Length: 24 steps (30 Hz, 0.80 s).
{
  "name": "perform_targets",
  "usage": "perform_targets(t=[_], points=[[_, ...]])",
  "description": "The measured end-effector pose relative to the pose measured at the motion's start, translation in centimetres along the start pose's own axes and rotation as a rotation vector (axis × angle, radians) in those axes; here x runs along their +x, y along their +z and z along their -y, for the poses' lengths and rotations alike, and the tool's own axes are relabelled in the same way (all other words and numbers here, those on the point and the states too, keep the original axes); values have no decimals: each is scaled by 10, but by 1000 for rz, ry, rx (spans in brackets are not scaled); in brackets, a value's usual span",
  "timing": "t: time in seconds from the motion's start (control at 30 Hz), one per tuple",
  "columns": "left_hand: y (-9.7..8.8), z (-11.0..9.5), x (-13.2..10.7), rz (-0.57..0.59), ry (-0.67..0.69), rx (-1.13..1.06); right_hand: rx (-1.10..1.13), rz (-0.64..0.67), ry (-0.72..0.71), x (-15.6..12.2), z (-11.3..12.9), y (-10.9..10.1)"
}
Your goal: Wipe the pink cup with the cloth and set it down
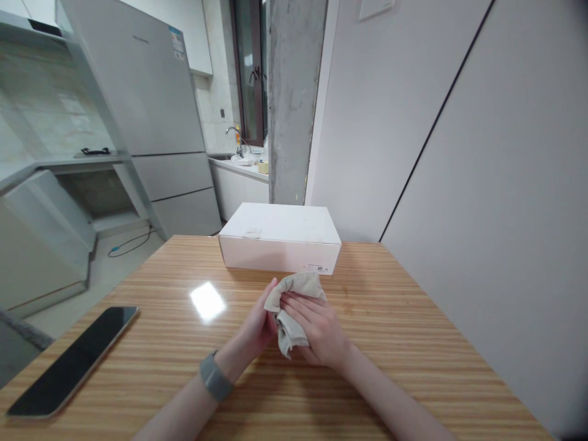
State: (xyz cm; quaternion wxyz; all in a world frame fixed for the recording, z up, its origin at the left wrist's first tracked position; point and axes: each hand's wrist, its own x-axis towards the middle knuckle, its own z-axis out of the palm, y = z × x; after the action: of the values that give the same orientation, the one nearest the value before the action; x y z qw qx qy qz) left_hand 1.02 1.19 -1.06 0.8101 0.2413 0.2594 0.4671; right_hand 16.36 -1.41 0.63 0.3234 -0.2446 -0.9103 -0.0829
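A crumpled light grey-beige cloth [298, 285] is held between my two hands above the wooden table. My left hand [261, 321] grips it from the left and below, thumb up, with most of its fingers hidden behind the cloth. Across the cloth's right side lies my right hand [319, 327], its fingers together and pressing into the folds. One corner of the cloth hangs down between the hands. A grey band is around my left wrist. Whether anything is wrapped inside the cloth cannot be seen.
A closed white box [280, 245] sits on the wooden table [404, 331] just beyond my hands. A dark phone [76, 361] lies near the left edge. Past the table stand a grey refrigerator [147, 92], a sink counter and a concrete pillar; a white wall [496, 202] borders the right.
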Motion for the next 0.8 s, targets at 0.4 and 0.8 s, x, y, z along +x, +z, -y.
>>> perform_targets(t=[0.4,0.8], points=[[17,3,-10,77,110,114,-42,-16,175,5,-7,5],[5,-18,-9,-7,85,298,-73,-46,-88,-7,-15,-3]])
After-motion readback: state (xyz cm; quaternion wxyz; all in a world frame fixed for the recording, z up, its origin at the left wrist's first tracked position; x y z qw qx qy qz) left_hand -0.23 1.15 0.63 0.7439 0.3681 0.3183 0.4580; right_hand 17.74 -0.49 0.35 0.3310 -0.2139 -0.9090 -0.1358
